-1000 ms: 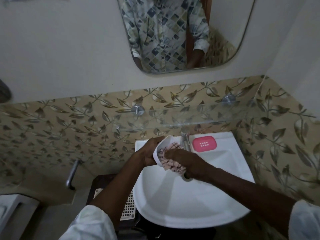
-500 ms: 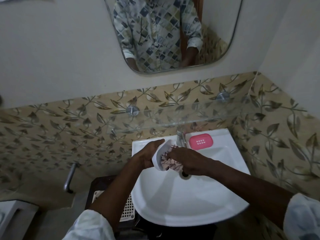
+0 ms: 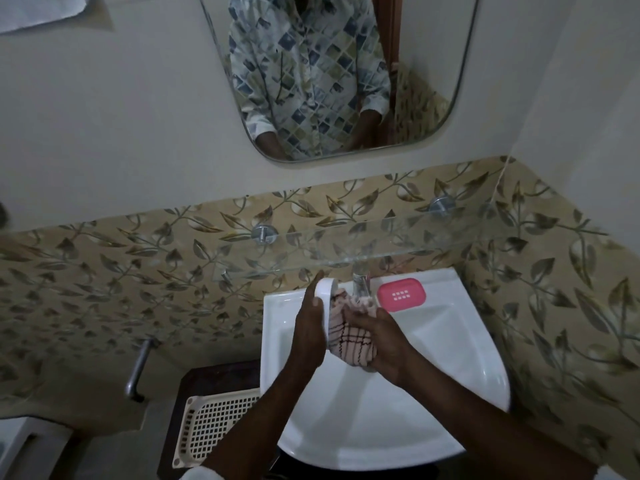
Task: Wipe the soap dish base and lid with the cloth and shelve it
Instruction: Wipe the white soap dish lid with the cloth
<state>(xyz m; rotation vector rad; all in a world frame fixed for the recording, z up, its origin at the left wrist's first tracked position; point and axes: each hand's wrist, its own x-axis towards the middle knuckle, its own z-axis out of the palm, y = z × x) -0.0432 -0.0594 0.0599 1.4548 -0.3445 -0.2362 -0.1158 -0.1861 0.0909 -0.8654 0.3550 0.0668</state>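
Mid-wipe, one piece in hand
The left hand (image 3: 310,327) grips the white soap dish piece (image 3: 325,306), the right hand (image 3: 384,341) clutches the cloth (image 3: 349,341) pressed into it; the pink piece (image 3: 401,294) lies just beyond the right hand, likely unwiped; nothing yet on the glass shelf (image 3: 346,247) above
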